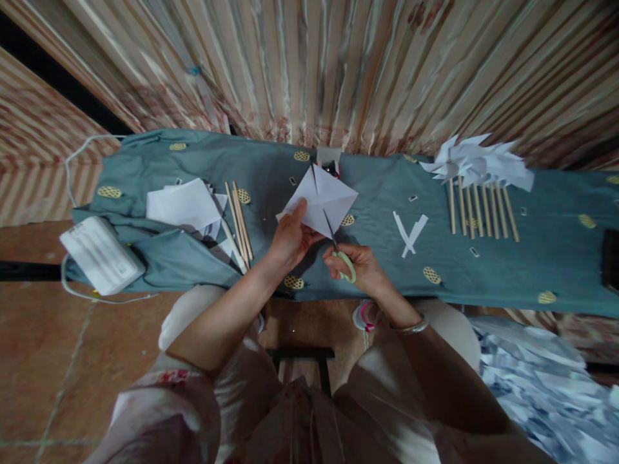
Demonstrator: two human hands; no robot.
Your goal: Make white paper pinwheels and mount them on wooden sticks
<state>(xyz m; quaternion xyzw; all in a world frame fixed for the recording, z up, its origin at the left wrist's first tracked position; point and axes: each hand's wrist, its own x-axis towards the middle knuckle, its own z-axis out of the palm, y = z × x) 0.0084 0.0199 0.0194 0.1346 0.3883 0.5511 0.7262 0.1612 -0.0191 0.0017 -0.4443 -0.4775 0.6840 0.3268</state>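
My left hand [293, 235] grips a square sheet of white paper [338, 193] by its left side, thumb on top and fingers underneath. The sheet is turned corner-up, with a dark slit running in from its top corner. In my right hand [360, 264] is a pair of scissors [346, 265] with light green handles. Their blade lies at the paper's lower right edge, pointing toward its middle. How far the blades are parted I cannot tell. Two crossed white paper strips [410, 235] lie on the cloth to the right of my hands.
A green pineapple-print cloth [377, 277] covers the narrow table. White paper sheets [184, 203] and wooden sticks [239, 222] lie left, near a white box-shaped device [101, 254] with a cord. Several paper pinwheels [483, 164] on sticks lie right. A heap of white paper [541, 380] sits below right.
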